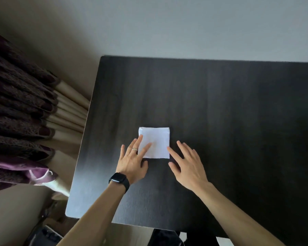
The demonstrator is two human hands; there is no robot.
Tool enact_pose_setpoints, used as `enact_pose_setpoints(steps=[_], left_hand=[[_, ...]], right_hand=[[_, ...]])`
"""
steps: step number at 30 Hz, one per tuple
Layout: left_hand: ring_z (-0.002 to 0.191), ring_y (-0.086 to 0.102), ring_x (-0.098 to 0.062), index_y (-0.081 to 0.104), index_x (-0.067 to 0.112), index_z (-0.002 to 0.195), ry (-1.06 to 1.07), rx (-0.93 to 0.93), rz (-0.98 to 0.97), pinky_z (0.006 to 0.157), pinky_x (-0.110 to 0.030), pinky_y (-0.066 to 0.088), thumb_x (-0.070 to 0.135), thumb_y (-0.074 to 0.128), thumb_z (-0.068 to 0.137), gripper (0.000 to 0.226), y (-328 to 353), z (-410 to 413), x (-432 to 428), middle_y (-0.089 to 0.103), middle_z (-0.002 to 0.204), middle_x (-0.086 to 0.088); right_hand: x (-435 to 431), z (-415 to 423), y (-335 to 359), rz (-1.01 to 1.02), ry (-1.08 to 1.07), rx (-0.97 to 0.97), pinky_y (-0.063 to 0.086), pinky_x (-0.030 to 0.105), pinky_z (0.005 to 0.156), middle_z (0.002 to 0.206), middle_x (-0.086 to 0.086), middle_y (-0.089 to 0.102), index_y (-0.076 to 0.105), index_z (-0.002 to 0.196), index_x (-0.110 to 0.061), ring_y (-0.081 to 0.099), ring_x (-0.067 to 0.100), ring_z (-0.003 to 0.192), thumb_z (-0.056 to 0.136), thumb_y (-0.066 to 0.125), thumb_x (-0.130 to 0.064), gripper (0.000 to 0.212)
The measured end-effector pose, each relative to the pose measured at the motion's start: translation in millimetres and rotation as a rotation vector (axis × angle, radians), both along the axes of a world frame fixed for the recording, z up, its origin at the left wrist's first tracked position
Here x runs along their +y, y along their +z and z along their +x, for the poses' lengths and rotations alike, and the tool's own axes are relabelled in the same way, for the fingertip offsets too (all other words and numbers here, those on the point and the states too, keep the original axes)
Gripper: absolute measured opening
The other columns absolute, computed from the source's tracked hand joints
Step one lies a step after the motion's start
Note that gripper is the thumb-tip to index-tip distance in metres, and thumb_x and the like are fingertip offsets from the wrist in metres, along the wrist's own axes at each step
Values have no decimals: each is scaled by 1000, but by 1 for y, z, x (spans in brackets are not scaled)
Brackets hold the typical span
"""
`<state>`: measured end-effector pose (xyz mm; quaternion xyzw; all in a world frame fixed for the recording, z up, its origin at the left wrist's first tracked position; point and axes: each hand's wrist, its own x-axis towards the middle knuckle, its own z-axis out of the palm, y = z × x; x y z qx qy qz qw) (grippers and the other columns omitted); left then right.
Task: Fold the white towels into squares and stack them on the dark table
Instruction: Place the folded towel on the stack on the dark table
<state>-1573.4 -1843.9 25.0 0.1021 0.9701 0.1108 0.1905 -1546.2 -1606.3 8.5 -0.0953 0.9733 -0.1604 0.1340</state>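
Observation:
A white towel [156,139], folded into a small square, lies flat on the dark table [220,107] left of its middle. My left hand [132,161], with a ring and a black watch on the wrist, rests with straight fingers on the towel's lower left corner. My right hand [186,162] is spread flat just right of the towel, its index fingertip touching the towel's right edge near the lower corner. Neither hand grips anything.
The table's left edge [82,142] runs close to dark purple curtains [20,112] with beige lining. A pale wall [185,27] stands behind the table. Dark objects sit on the floor at the bottom left [46,235].

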Motion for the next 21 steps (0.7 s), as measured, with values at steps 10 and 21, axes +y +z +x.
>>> enact_pose_setpoints(steps=[10,21], left_hand=[[152,-6,-15,18,46,152,-393,51,177,122,-52,-1,38,48,93,67,129,-9,191,3,165,9],[152,5,-18,29,44,149,-972,193,428,122,-54,6,43,46,97,55,259,225,531,18,163,6]], right_hand=[[147,95,147,-89,-555,225,30,43,118,155,-4,41,46,145,-37,25,16,148,99,45,-50,47],[375,414,270,72,-1242,695,30,43,117,153,-2,43,58,137,-32,33,22,143,100,47,-47,41]])
